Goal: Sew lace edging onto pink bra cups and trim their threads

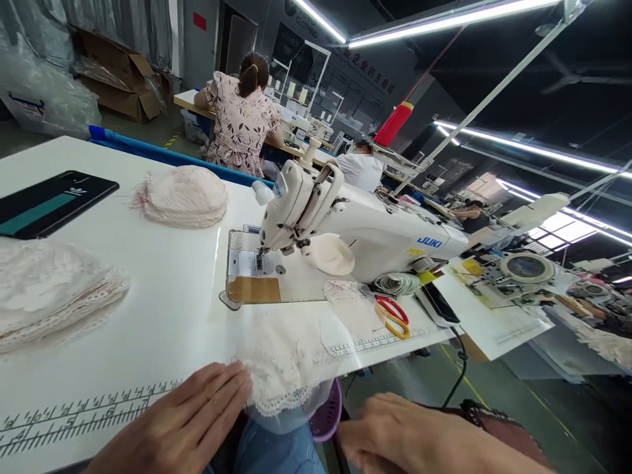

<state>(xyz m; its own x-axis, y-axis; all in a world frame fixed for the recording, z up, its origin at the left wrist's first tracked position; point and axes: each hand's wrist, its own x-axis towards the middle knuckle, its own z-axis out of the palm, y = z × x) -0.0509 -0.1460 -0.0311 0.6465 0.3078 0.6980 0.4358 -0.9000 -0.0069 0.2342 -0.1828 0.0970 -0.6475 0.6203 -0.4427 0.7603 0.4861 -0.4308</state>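
Observation:
My left hand (197,408) lies flat at the table's front edge, fingers stretched out together. Its fingertips touch a white fabric piece with a scalloped lace border (284,372), which hangs over the edge toward my lap. Off the table to the right is my right hand (395,428), bent downward and slightly blurred; its fingers are mostly hidden. Beyond the fabric stands a white sewing machine (365,217), with no cloth visible under its presser foot (260,259). A lace-edged stack of fabric (59,289) sits at the left, and another pale stack (182,195) lies farther back.
Red-and-yellow scissors (394,316), a rolled tape (396,283) and a phone (437,304) lie right of the machine. A dark phone-like case (54,201) is at far left. A purple basket (328,415) stands below the edge. Several people work at other tables.

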